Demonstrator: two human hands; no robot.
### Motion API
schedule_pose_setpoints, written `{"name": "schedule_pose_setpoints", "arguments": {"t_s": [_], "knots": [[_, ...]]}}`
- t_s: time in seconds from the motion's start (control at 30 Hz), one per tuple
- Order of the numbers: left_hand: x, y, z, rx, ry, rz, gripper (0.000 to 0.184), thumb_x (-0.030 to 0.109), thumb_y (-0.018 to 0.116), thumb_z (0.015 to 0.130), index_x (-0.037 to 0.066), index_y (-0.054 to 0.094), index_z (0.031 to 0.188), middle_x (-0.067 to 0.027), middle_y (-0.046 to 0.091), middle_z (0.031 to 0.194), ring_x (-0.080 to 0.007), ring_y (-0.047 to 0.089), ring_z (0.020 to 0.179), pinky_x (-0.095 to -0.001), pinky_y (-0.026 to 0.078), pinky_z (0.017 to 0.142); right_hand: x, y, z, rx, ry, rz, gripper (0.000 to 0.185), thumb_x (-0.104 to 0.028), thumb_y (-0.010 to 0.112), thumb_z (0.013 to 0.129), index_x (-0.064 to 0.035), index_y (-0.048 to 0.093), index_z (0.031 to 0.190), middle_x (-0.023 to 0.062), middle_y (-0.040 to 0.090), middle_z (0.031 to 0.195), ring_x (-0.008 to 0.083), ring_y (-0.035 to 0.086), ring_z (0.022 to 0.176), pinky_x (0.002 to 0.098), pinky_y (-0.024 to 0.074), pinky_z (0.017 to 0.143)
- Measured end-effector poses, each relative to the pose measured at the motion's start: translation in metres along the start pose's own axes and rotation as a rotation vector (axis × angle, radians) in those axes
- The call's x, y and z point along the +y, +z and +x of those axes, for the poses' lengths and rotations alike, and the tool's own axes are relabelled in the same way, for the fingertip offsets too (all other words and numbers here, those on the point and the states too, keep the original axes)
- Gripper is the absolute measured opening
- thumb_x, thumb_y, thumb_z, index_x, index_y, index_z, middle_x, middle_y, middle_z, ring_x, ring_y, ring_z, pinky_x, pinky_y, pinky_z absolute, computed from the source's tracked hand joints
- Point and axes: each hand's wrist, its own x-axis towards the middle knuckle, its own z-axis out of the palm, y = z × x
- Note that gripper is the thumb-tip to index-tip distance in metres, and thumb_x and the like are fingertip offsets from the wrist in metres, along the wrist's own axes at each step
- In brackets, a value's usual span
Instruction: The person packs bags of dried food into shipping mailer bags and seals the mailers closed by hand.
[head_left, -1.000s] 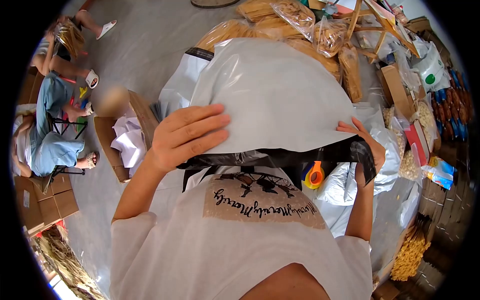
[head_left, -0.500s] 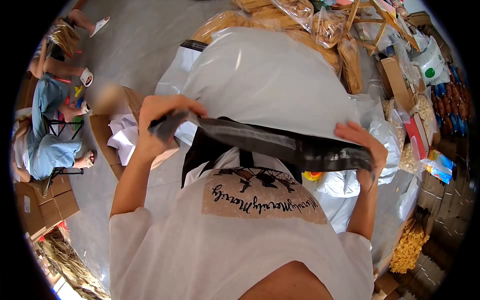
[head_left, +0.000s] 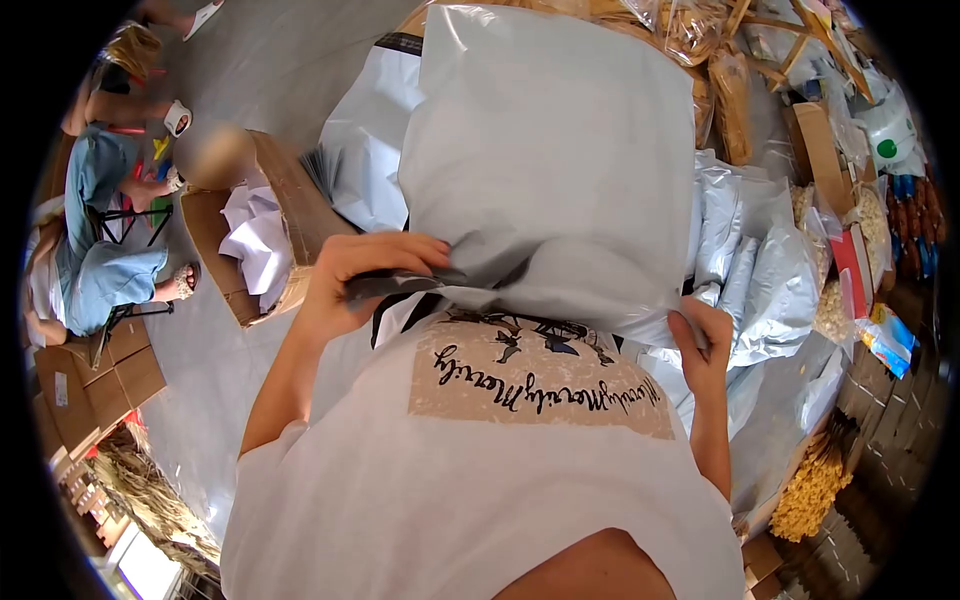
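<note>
A large pale grey plastic mailer bag (head_left: 550, 140) spreads out in front of my chest, its far part flat and its near edge creased and bulging. My left hand (head_left: 350, 275) is closed around the near left corner, where a bit of dark inner lining shows beneath the fingers. At the near right corner, my right hand (head_left: 703, 335) pinches the bag's edge between thumb and fingers. Whatever the bag may contain is hidden from view.
Left of the bag stands an open cardboard box (head_left: 235, 290) with white paper in it. More silver-grey packages (head_left: 770, 290) lie to the right. Wrapped brown bundles (head_left: 730, 100) are at the back right. Seated people's legs (head_left: 110, 270) show at far left.
The bag's dark-lined mouth, stretched between my hands before, has folded down and mostly out of sight. The bag now lies flatter and squarer, and my right hand has shifted lower and inward.
</note>
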Motion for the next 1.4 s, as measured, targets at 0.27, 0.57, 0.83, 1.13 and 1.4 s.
{"name": "schedule_pose_setpoints", "arguments": {"t_s": [0.27,0.57,0.83,1.13,1.4], "knots": [[-0.025,0.016,-0.018,0.396,-0.758,0.05,0.022,0.018,0.056,0.084,-0.003,0.059,0.092,0.0038,0.057,0.072,-0.0038,0.047,0.067,-0.0188,0.039,0.06,0.02,0.025,0.004,0.249,0.329,0.369,0.045,-0.035,0.061,0.08,0.0038,0.054,0.102,0.0068,0.058,0.096,0.013,0.053,0.088,0.0242,0.039,0.08],[-0.034,0.011,-0.009,0.308,-0.723,-0.067,0.016,0.013,0.061,0.08,-0.003,0.061,0.083,0.0036,0.054,0.063,-0.0015,0.041,0.058,-0.0179,0.033,0.051,0.026,0.006,0.029,0.146,0.663,0.653,0.059,-0.028,0.063,0.078,0.0041,0.038,0.12,0.0125,0.052,0.11,0.0193,0.053,0.096,0.0294,0.0419,0.084],[-0.04,0.009,-0.011,0.402,-0.496,0.059,0.01,0.005,0.068,0.071,0.001,0.061,0.077,0.0031,0.056,0.065,-0.003,0.042,0.057,-0.0192,0.032,0.049,0.037,-0.025,0.041,-0.181,0.623,0.335,0.026,-0.022,0.058,0.082,0.001,0.059,0.095,0.0045,0.061,0.083,0.0106,0.057,0.073,0.023,0.0435,0.058],[-0.028,0.016,0.003,0.509,-0.076,0.398,0.021,-0.011,0.058,0.057,0.002,0.056,0.074,-0.0052,0.056,0.076,-0.0175,0.051,0.069,-0.0255,0.041,0.062,-0.119,0.042,0.108,-0.152,-0.35,-0.196,0.008,-0.007,0.056,0.079,-0.0021,0.061,0.083,0.0041,0.056,0.073,0.014,0.054,0.065,0.0246,0.0417,0.055],[-0.015,0.011,0.005,0.541,0.188,0.768,0.022,-0.003,0.063,0.047,0.006,0.055,0.065,-0.0059,0.054,0.091,-0.0249,0.047,0.085,-0.0325,0.037,0.068,-0.141,0.119,0.15,-0.401,-0.835,-0.401,0.005,-0.007,0.057,0.07,-0.0057,0.06,0.073,0.0047,0.054,0.075,0.0207,0.055,0.076,0.0325,0.0468,0.059]]}}
